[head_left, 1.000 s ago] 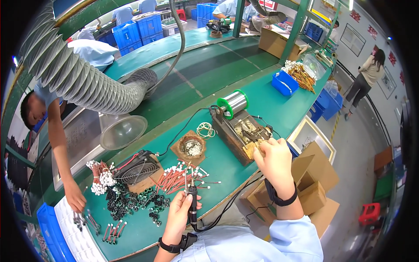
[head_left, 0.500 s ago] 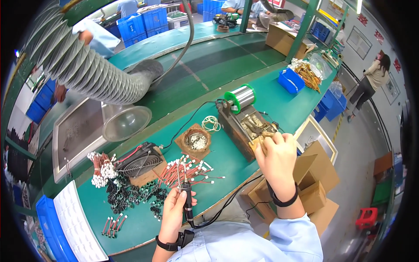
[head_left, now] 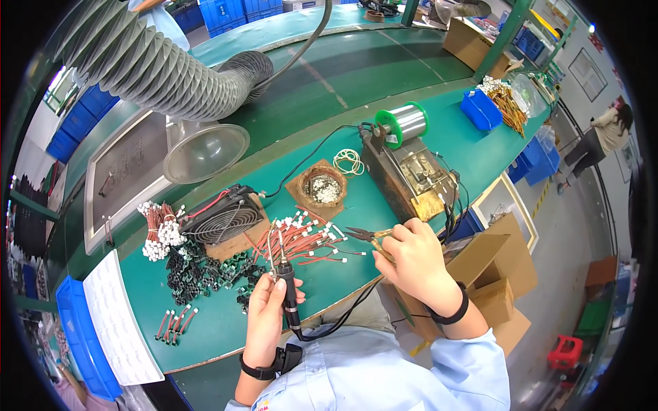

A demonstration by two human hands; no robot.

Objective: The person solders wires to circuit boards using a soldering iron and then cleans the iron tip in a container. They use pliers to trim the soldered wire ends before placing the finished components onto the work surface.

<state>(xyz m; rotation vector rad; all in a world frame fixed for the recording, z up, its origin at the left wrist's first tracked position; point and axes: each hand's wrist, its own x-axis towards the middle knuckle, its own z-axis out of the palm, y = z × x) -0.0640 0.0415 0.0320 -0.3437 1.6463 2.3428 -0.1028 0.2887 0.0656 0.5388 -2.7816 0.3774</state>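
Observation:
My left hand (head_left: 262, 309) is wrapped round the black handle of a soldering iron (head_left: 290, 309), whose metal tip points up and away from me. A thin metal tube runs beside the tip. In my right hand (head_left: 419, 262) is a pair of pliers (head_left: 361, 233) with a yellowish grip, its dark jaws pointing left over the table. Just beyond the iron's tip lies a loose pile of red-and-black wire leads (head_left: 295, 240) with white connectors. Left of the iron is a heap of small black-and-green parts (head_left: 199, 274).
A solder feeder (head_left: 404, 178) with a green-rimmed solder spool (head_left: 411, 123) stands at the right. Nearby are a tip-cleaning dish (head_left: 301, 183), a small fan (head_left: 229, 222) and bundled leads (head_left: 161, 229). A fume hood (head_left: 209, 154) hangs above left. Cardboard boxes (head_left: 490, 301) sit right of me.
My right hand has come away from the front of the solder feeder, moving down and left, and now shows the pliers. My left hand keeps hold of the soldering iron. The view has shifted slightly.

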